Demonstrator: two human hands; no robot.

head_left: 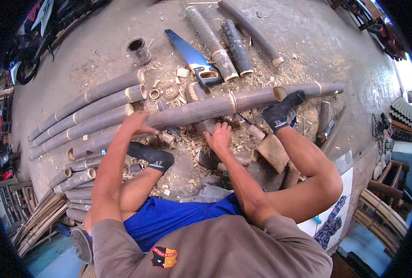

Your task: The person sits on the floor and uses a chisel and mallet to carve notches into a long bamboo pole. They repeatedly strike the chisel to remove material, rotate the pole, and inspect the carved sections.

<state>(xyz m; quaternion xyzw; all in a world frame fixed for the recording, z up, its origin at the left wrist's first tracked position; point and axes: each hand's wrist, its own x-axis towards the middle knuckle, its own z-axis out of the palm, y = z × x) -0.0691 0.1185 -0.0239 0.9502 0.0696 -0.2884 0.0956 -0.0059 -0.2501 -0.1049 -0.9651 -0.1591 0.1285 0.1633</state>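
Bamboo pole [206, 107] lies across the middle of the floor [335, 41], raised a little over a heap of wood chips [178, 139]. Its open end points right. The left hand [134, 123] lies on top of the pole near its left part, fingers curled over it, likely to keep it from rolling. The right hand [218, 137] sits just below the pole with fingers spread wide, holding nothing that I can see. A foot in a black sock [280, 112] presses the right end, which looks like a way to pin it down. The other foot [151, 156] rests on the chips. A blue saw [192, 58] lies just beyond the pole. More poles [90, 109] lie in a row on the left, and short cut pieces [236, 46] lie far off. A wood block [272, 152] sits near the right leg.
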